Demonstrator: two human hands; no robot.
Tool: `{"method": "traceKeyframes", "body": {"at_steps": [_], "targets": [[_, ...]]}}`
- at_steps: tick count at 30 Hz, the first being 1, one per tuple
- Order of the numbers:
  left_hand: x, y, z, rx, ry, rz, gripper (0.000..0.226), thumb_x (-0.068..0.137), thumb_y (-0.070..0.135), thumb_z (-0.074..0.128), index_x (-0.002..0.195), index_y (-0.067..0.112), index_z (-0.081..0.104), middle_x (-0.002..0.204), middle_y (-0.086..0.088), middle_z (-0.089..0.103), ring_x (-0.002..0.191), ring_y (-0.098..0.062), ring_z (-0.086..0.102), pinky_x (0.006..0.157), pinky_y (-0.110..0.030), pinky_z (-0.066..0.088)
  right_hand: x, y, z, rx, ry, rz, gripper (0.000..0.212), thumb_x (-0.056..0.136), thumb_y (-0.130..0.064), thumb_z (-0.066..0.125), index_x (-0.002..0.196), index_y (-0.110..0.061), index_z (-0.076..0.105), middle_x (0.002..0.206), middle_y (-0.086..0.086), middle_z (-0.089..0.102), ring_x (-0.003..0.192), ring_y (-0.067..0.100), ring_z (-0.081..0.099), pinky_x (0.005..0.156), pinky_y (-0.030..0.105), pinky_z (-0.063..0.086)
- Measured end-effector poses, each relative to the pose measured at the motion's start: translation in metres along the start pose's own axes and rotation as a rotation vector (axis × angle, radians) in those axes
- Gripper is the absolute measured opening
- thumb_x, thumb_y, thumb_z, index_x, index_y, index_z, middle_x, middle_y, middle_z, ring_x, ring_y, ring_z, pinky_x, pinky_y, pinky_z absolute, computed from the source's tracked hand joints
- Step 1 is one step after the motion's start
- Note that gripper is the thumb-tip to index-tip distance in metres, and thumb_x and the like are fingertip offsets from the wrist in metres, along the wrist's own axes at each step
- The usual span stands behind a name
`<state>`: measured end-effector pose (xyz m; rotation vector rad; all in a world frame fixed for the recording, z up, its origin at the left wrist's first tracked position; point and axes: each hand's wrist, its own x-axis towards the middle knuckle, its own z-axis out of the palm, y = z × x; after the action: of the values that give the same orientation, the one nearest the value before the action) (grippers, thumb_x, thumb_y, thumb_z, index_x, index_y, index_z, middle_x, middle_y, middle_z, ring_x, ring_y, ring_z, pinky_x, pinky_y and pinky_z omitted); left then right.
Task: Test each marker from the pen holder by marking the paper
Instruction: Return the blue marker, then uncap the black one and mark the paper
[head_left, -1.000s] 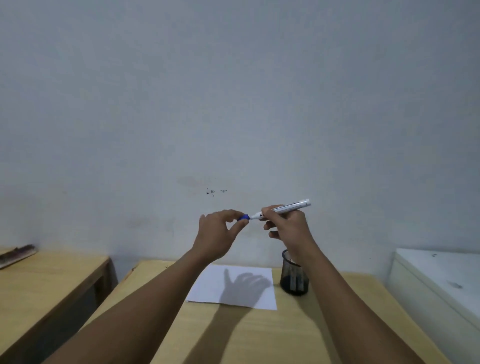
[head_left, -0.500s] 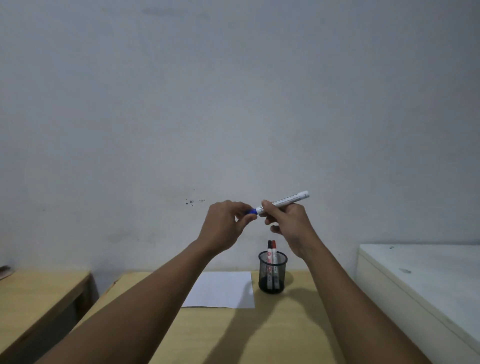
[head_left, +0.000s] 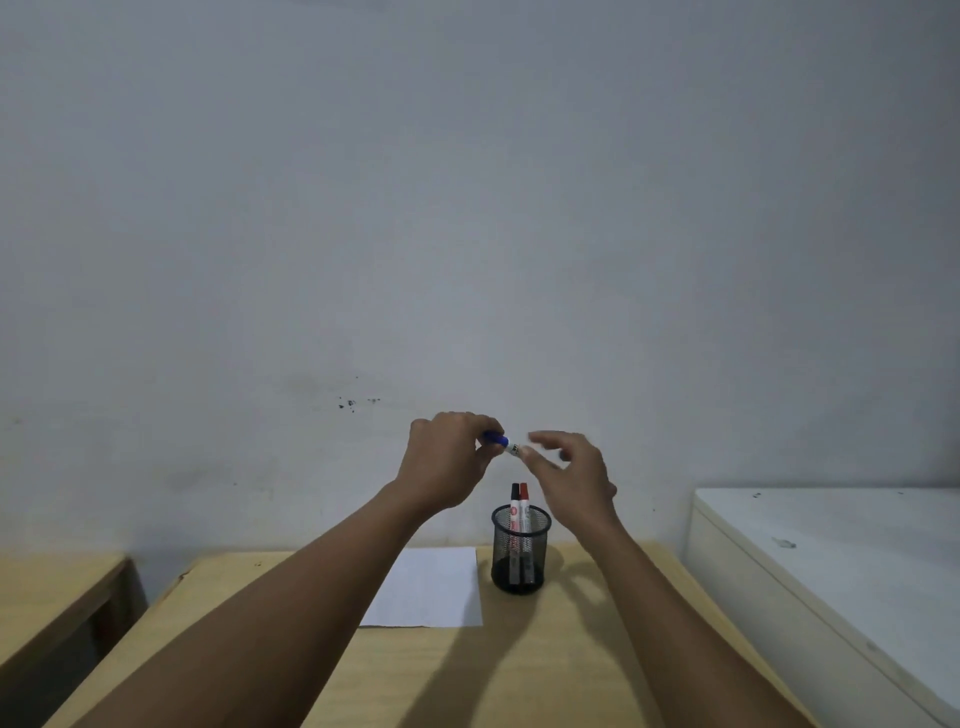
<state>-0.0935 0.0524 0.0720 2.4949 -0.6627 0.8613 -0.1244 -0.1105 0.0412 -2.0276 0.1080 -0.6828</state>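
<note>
I hold a white marker with a blue cap (head_left: 503, 444) in the air in front of the wall. My left hand (head_left: 447, 462) pinches its blue cap end. My right hand (head_left: 569, 473) is blurred, with its thumb and fingers loosely around the white barrel, most of which is hidden behind that hand. Below the hands a black mesh pen holder (head_left: 521, 556) stands on the wooden desk (head_left: 545, 670). It holds a black-capped marker (head_left: 515, 493) and a red-capped marker (head_left: 524, 492), both upright. A white sheet of paper (head_left: 426, 590) lies just left of the holder.
A second wooden table (head_left: 47, 597) stands at the left, across a gap. A white cabinet top (head_left: 841, 561) runs along the right of the desk. The grey wall behind has a few dark specks (head_left: 350, 403).
The view has shifted, so the holder and its two markers now show fully. The marker's far end, which stuck out up and right past my right hand, is now hidden behind it.
</note>
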Motion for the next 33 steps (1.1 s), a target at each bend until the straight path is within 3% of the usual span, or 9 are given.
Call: {"method": "traceKeyframes", "body": {"at_steps": [5,8,11,13,15,18,21,24,33], "targets": [[0.017,-0.005,0.028,-0.156,-0.059,-0.046,0.032,0.095,0.033,0.06,0.126,0.028,0.064,0.109,0.008,0.074,0.095,-0.016,0.066,0.088,-0.044,0.052,0.017,0.015,0.004,-0.196,-0.138,-0.153,0.009,0.093,-0.037,0.072,0.101,-0.036,0.07,0.095,-0.021,0.068,0.091,0.006,0.062,0.095,0.038,0.03],[0.023,-0.005,0.043,-0.314,-0.037,-0.116,0.047,0.093,0.034,0.064,0.139,0.029,0.053,0.111,0.01,0.072,0.086,-0.012,0.066,0.087,-0.038,0.055,0.035,0.031,0.013,-0.076,-0.09,-0.132,0.009,0.092,-0.027,0.075,0.1,-0.027,0.071,0.089,-0.014,0.071,0.082,0.007,0.068,0.093,0.042,0.051],[0.024,-0.019,0.066,-0.293,-0.064,-0.216,0.042,0.091,0.041,0.065,0.131,0.027,0.06,0.106,0.011,0.074,0.087,-0.01,0.068,0.086,-0.038,0.057,0.05,0.044,0.018,-0.005,-0.054,-0.09,0.031,0.094,-0.016,0.073,0.123,-0.019,0.063,0.094,-0.006,0.069,0.083,0.018,0.07,0.081,0.036,0.059],[0.022,-0.031,0.085,-0.249,-0.127,-0.269,0.037,0.09,0.042,0.065,0.122,0.024,0.067,0.103,0.011,0.075,0.09,-0.01,0.068,0.086,-0.037,0.056,0.059,0.056,0.024,-0.04,-0.085,-0.102,0.056,0.095,-0.013,0.07,0.143,-0.03,0.047,0.098,-0.005,0.067,0.083,0.018,0.071,0.079,0.036,0.059],[0.021,-0.04,0.102,-0.233,-0.185,-0.313,0.036,0.09,0.041,0.066,0.12,0.022,0.067,0.104,0.008,0.075,0.093,-0.011,0.068,0.087,-0.035,0.055,0.068,0.07,0.035,-0.105,-0.124,-0.099,0.075,0.095,-0.013,0.07,0.149,-0.047,0.031,0.105,-0.008,0.065,0.085,0.019,0.071,0.083,0.042,0.06],[0.022,-0.048,0.125,-0.253,-0.283,-0.365,0.039,0.09,0.04,0.066,0.123,0.021,0.065,0.112,0.003,0.074,0.098,-0.015,0.068,0.09,-0.036,0.055,0.076,0.09,0.049,-0.22,-0.156,-0.092,0.074,0.095,-0.015,0.07,0.142,-0.056,0.031,0.117,-0.012,0.061,0.097,0.024,0.07,0.094,0.051,0.057],[0.025,-0.051,0.146,-0.279,-0.344,-0.387,0.043,0.091,0.038,0.065,0.13,0.019,0.061,0.12,-0.001,0.071,0.104,-0.018,0.067,0.092,-0.037,0.055,0.081,0.105,0.051,-0.346,-0.237,-0.081,0.059,0.097,-0.019,0.067,0.146,-0.042,0.041,0.12,-0.005,0.067,0.106,0.024,0.067,0.106,0.044,0.041],[0.03,-0.048,0.16,-0.327,-0.37,-0.394,0.046,0.094,0.032,0.062,0.138,0.018,0.055,0.126,-0.005,0.068,0.11,-0.023,0.065,0.093,-0.041,0.055,0.083,0.116,0.053,-0.405,-0.315,-0.063,0.052,0.098,-0.021,0.064,0.144,-0.038,0.046,0.105,-0.007,0.066,0.106,0.02,0.065,0.096,0.037,0.028],[0.034,-0.047,0.176,-0.405,-0.294,-0.442,0.035,0.092,0.031,0.063,0.127,0.024,0.065,0.116,-0.002,0.073,0.101,-0.022,0.069,0.087,-0.048,0.057,0.084,0.127,0.057,-0.405,-0.31,-0.09,0.04,0.104,-0.024,0.051,0.142,-0.037,0.053,0.131,-0.004,0.059,0.112,0.015,0.064,0.103,0.043,0.029]]}}
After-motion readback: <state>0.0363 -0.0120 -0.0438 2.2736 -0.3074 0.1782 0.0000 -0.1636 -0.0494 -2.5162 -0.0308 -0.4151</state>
